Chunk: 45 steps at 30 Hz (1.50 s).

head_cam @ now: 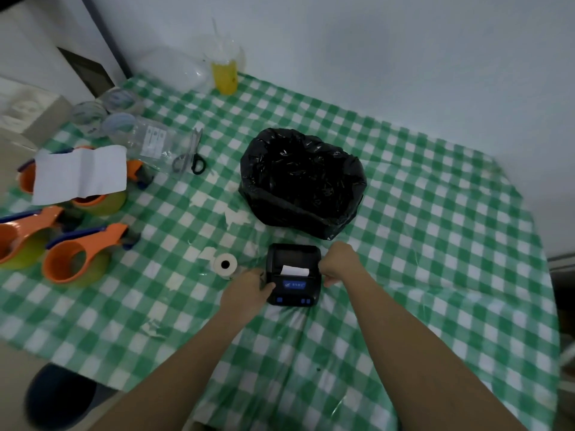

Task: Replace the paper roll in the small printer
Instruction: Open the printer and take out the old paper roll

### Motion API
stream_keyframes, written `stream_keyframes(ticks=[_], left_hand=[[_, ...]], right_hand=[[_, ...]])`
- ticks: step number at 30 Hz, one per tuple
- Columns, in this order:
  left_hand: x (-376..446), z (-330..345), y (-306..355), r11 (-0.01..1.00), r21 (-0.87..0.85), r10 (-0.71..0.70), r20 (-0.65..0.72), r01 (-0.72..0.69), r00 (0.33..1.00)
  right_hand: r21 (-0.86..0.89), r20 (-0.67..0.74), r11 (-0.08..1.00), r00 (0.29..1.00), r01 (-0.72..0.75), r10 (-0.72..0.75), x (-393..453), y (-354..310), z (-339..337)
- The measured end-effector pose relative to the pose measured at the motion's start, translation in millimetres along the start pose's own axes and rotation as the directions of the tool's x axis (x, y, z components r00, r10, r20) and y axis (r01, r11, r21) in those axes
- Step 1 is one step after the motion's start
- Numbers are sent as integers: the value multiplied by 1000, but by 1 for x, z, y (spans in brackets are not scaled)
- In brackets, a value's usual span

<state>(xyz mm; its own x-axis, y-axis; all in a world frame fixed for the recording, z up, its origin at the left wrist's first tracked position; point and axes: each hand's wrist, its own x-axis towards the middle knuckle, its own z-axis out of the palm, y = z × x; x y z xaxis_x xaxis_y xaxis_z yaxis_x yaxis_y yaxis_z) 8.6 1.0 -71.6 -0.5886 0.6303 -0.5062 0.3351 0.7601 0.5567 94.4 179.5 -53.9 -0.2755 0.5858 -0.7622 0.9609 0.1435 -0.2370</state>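
The printer (293,274) sits on the checked tabletop (435,231), paper poking from its slot. The left hand (249,293) grips its left side; the right hand (340,262), fingers curled, touches its right edge. A paper roll (224,265) lies just left, apart.

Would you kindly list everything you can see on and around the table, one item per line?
Printer: one, black, near table centre, white paper poking from its slot.
Paper roll: one, white, left of the printer.
Bag: one, black, open, behind the printer.
Scissors: one pair, black-handled, left of the bag.
Tape dispensers: several, orange, left edge.
Paper sheet: one, white, lying over a dispenser.
Cup: one, clear, yellow drink, by the wall.
Tablecloth: one, green-white check.
Hands: left hand and right hand, on the printer's sides.
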Motion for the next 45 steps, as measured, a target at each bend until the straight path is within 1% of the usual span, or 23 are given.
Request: stream_keyframes(ticks=[3,6,8,9,11,14,16,18,20,24,26,28,30,31,33,35,38,40,43,44,45], left_hand=[[0,1,0,1000,-1,6,1,-6,1000],[0,2,1,1000,-16,15,-5,-15,1000],[-1,2,1,1000,6,26,-5,-26,1000],[-1,1,2,1000,7,29,1,-30,1000],[0,-1,2,999,0,33,6,-33,999],[1,-2,0,999,12,34,9,-34,999],[-1,-2,1,999,18,44,-7,-44,999],[-2,-3,2,998,19,61,-30,-60,998],[-5,-5,5,997,25,71,-52,-70,996],[-10,-10,6,996,28,83,-65,-81,994],[-13,-14,7,996,12,93,-72,-92,993],[-14,-21,8,994,-11,110,-99,-112,989],[-15,-31,10,988,-33,145,-131,-150,981],[-14,-37,11,984,-51,161,-147,-170,976],[-11,-48,15,977,-93,171,-198,-192,965],[-7,-57,20,972,-126,164,-245,-199,956],[-1,-65,24,968,-143,167,-257,-209,952],[0,-71,25,974,-120,155,-261,-191,953],[2,-76,22,983,-66,150,-267,-173,952],[2,-77,20,984,-46,153,-271,-172,950],[3,-78,18,985,-28,155,-275,-169,949]], right_hand=[[-74,-8,996,999,41,-42,-4,-9,0],[-65,-15,997,999,37,-38,-5,-9,0],[-87,-7,996,999,31,-32,-10,-4,-3],[-107,-28,993,998,47,-50,-13,-1,-4],[-132,-123,985,984,114,-131,-18,7,-1],[-9,-282,972,932,233,-226,-26,27,15],[-11,-387,944,868,331,-309,-33,34,29],[-23,-424,905,815,426,-394,-38,33,42],[-55,-416,888,798,456,-436,-39,25,53],[-131,-412,927,832,350,-372,-30,8,60],[-110,-384,932,851,344,-360,-26,3,59],[16,-370,915,853,402,-368,-29,-2,53],[196,-366,858,847,475,-385,-42,-5,45],[262,-395,822,833,506,-387,-50,-6,39],[340,-505,743,779,576,-372,-69,-9,24],[414,-585,656,737,631,-340,-85,-13,6],[473,-659,552,692,687,-296,-97,-27,-26],[469,-705,498,649,730,-286,-100,-41,-44],[458,-755,464,607,758,-247,-92,-64,-61],[454,-760,482,608,750,-231,-85,-71,-64],[456,-746,513,627,727,-225,-74,-77,-65]])
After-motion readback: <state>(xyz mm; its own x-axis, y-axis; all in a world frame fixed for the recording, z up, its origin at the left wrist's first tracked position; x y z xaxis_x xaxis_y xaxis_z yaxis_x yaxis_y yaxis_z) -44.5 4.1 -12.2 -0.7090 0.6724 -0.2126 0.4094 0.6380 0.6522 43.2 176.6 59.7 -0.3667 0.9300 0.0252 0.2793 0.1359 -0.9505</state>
